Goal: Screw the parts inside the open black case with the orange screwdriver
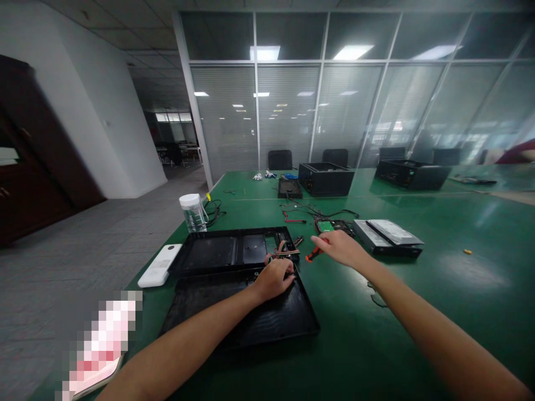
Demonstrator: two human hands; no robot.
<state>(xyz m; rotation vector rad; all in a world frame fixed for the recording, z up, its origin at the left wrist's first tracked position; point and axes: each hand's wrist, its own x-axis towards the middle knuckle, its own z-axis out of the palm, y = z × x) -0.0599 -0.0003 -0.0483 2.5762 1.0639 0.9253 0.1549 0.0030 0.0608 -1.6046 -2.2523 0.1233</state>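
A black plastic casing lies in two joined shells, the far shell (213,250) and the near shell (242,320), in front of me. My left hand (273,279) rests over the seam at their right end, fingers curled together; whatever they pinch is hidden. Just beyond it, a striped ribbon of wires (282,253) comes out of the far shell. To the right of the casing, my right hand (340,248) is closed around an orange-and-black screwdriver (312,256), its thumb pointing left. Most of that tool is hidden by the hand.
Behind my right hand lie a green circuit board (325,225) and loose cables (334,213). A boxy drive unit (388,236) stands right. Left are a clear bottle (194,214), a white device (160,266) and a blurred-out phone-like object (102,345). Black computer cases (326,181) stand further back.
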